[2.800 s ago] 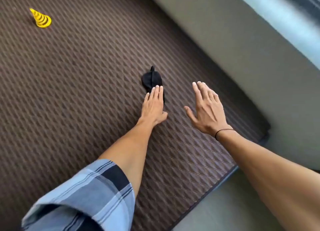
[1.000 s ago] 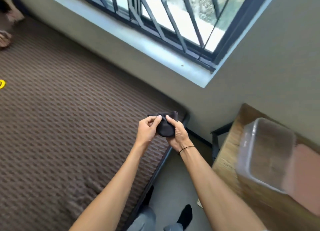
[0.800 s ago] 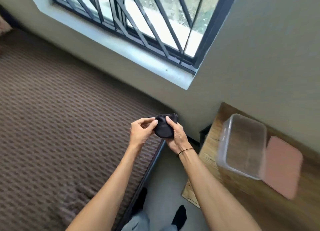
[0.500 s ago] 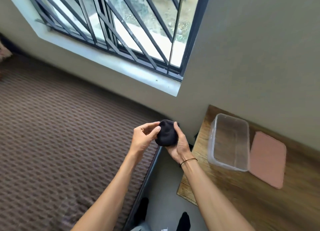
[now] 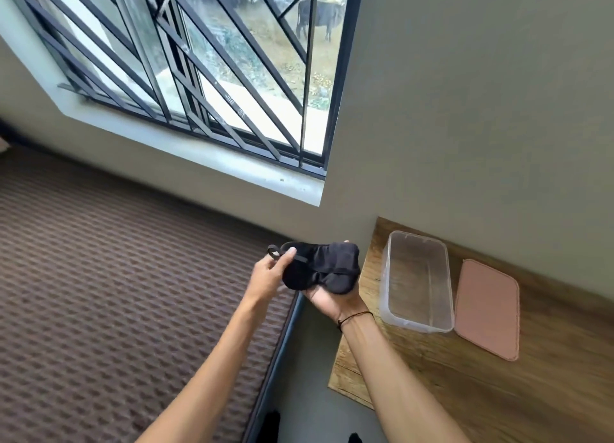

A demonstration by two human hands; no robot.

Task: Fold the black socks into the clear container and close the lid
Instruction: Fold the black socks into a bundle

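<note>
Socks: black socks bundled in my hands, at 9 o'clock of the clear container.
Left hand: pinching the cuff to tuck.
Right hand: cupped beneath, steadying.
Lid: off, on counter, keeping the container open.

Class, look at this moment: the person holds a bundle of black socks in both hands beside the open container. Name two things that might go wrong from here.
1. The black socks look loosely bundled, with a loop sticking out near the left hand; the fold may come apart before it lands.
2. The clear container sits near the edge of the wooden table; a nudge from the right hand might push it off.
</note>
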